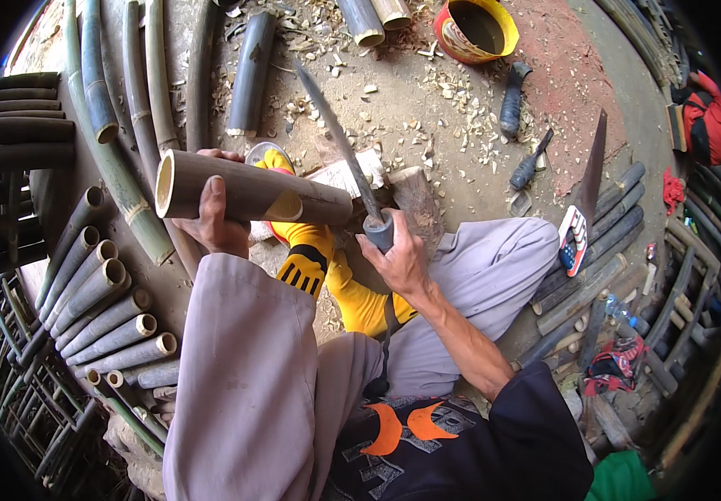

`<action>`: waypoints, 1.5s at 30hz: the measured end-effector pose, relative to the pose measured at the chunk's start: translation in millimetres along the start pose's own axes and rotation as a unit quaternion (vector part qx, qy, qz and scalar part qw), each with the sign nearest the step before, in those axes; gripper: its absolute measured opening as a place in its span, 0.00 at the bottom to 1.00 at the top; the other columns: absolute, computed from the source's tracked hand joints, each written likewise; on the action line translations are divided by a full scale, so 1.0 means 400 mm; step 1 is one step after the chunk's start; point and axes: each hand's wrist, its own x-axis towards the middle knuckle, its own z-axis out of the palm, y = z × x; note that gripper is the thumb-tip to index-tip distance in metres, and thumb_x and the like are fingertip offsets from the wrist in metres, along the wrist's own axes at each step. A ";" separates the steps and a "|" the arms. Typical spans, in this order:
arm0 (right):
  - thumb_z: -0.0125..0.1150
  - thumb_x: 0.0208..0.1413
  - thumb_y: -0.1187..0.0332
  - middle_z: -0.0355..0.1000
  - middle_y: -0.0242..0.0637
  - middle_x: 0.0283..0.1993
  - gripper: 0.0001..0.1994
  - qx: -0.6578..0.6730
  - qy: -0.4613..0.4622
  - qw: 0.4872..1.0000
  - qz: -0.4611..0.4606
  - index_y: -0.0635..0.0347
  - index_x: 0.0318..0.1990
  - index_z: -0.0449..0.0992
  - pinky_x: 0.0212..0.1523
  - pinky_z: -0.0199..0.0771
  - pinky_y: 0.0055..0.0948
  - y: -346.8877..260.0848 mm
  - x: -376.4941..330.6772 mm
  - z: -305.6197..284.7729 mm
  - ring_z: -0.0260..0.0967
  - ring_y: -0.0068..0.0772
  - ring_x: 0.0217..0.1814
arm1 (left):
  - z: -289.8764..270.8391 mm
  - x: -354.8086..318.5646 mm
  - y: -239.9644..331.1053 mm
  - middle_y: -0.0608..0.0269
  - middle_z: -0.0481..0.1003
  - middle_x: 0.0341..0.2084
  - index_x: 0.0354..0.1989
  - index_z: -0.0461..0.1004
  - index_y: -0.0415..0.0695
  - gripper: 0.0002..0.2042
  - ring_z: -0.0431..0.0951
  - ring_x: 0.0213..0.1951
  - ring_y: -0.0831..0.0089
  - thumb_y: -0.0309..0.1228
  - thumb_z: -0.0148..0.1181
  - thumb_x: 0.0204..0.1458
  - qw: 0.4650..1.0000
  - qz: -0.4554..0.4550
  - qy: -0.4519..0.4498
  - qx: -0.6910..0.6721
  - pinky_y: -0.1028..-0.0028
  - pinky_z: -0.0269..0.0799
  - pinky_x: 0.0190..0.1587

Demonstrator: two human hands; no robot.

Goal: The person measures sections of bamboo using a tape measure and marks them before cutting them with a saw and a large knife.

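Note:
My left hand [217, 213] grips a dark bamboo tube [243, 185] from below near its open left end, the thumb against its near side. The tube lies almost level, with a pale oval shaved patch toward its right half. In my right hand [400, 257] is the dark handle of a long knife [339, 134], its blade slanting up and away to the left. The blade passes close by the tube's right end; whether they touch I cannot tell. Behind that end lies a wooden block [414, 200]. My feet in yellow socks [308, 246] are below the tube.
A handsaw [581, 204] leans by my right knee on stacked bamboo [619, 209]. Two dark-handled tools [511, 104] lie on chip-strewn ground beyond. A yellow-rimmed bucket [479, 33] holds dark liquid. Cut bamboo tubes [110, 284] are piled at left, long poles [118, 184] behind them.

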 end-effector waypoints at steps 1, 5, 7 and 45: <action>0.67 0.49 0.68 0.73 0.44 0.29 0.21 0.007 0.038 0.998 -0.051 0.64 0.45 0.63 0.30 0.75 0.35 -0.039 0.001 -0.011 0.76 0.39 0.30 | -0.004 0.001 -0.003 0.47 0.73 0.34 0.45 0.65 0.31 0.22 0.78 0.35 0.57 0.27 0.63 0.41 1.000 -0.002 0.002 -0.005 0.59 0.77 0.39; 0.67 0.49 0.69 0.73 0.45 0.28 0.19 0.021 0.037 0.994 -0.097 0.64 0.42 0.63 0.27 0.74 0.36 0.052 -0.008 0.033 0.76 0.42 0.28 | -0.003 -0.001 -0.015 0.48 0.73 0.35 0.46 0.64 0.31 0.24 0.78 0.36 0.57 0.28 0.64 0.40 1.000 -0.016 -0.003 -0.012 0.59 0.77 0.40; 0.66 0.49 0.67 0.74 0.53 0.28 0.19 -0.070 -0.087 0.989 0.096 0.63 0.42 0.62 0.28 0.74 0.41 0.121 0.026 0.044 0.74 0.60 0.35 | 0.022 0.000 -0.005 0.48 0.73 0.35 0.48 0.63 0.32 0.26 0.78 0.36 0.57 0.28 0.64 0.40 1.000 -0.008 -0.001 0.004 0.59 0.77 0.40; 0.68 0.47 0.68 0.72 0.43 0.26 0.18 0.007 0.036 0.997 -0.061 0.63 0.39 0.64 0.27 0.73 0.37 0.049 -0.001 0.039 0.74 0.40 0.26 | -0.037 -0.030 0.001 0.57 0.67 0.43 0.57 0.59 0.45 0.37 0.69 0.50 0.57 0.35 0.71 0.37 0.986 -0.066 -0.139 -0.066 0.55 0.61 0.59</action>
